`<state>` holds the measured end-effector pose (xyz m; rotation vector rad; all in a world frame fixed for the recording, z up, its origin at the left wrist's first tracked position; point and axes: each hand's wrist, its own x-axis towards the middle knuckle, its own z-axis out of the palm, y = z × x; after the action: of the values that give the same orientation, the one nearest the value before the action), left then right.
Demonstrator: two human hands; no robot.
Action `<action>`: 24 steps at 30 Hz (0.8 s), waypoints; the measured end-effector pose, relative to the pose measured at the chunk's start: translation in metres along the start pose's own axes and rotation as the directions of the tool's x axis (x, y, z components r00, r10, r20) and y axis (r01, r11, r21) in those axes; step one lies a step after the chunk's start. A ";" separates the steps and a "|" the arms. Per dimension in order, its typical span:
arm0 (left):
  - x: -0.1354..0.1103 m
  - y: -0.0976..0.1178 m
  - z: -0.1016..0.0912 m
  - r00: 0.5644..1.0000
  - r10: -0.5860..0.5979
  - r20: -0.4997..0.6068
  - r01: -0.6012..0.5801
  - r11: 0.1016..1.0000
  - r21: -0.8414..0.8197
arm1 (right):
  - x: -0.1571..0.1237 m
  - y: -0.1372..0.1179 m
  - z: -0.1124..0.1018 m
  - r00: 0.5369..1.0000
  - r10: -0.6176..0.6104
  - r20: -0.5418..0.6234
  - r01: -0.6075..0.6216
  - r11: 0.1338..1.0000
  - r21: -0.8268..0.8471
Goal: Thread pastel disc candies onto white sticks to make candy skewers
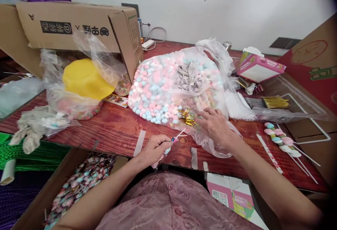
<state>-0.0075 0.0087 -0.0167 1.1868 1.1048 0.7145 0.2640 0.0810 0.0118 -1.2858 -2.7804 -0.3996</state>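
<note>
My left hand is closed around a wrapped marshmallow skewer, its white stick pointing up and to the right. Pink and pale blue show through the wrapper below the fingers. Above the plastic at the table's front, my right hand has its fingers apart, the tips beside a small bunch of gold twist ties. Those ties lie on the front edge of a large clear bag of pastel marshmallows. A crumpled grey cloth rests on top of the bag.
Unwrapped marshmallow skewers lie at the right, near more gold ties. A yellow bowl and a cardboard box stand at left. Below the table edge, a box holds many wrapped skewers. A pink carton sits behind.
</note>
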 end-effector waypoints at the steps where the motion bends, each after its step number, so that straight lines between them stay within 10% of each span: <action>1: 0.000 0.001 0.000 0.994 -0.107 0.007 0.107 0.987 -0.116 | 0.004 0.007 0.003 0.997 -0.051 0.055 0.052 0.998 -0.033; 9: 0.002 -0.014 0.004 0.970 -0.231 0.080 0.243 0.870 -0.428 | 0.016 0.024 0.030 0.981 -0.142 0.131 0.146 0.989 -0.021; 15: 0.005 -0.009 0.003 0.980 -0.197 0.021 0.180 0.845 -0.504 | 0.007 0.037 0.035 0.986 -0.142 -0.090 0.157 0.967 0.199; 19: 0.008 -0.007 0.007 0.990 -0.137 0.039 0.135 0.819 -0.557 | -0.005 0.042 0.028 0.974 -0.010 -0.226 0.106 0.901 0.420; 24: 0.017 0.009 0.018 0.992 -0.095 0.088 0.127 0.842 -0.525 | -0.018 0.003 0.004 0.981 0.154 -0.114 -0.069 0.837 0.543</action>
<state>0.0161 0.0197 -0.0125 0.6576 0.8391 0.8227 0.2785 0.0708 0.0060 -1.1981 -2.4074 0.2708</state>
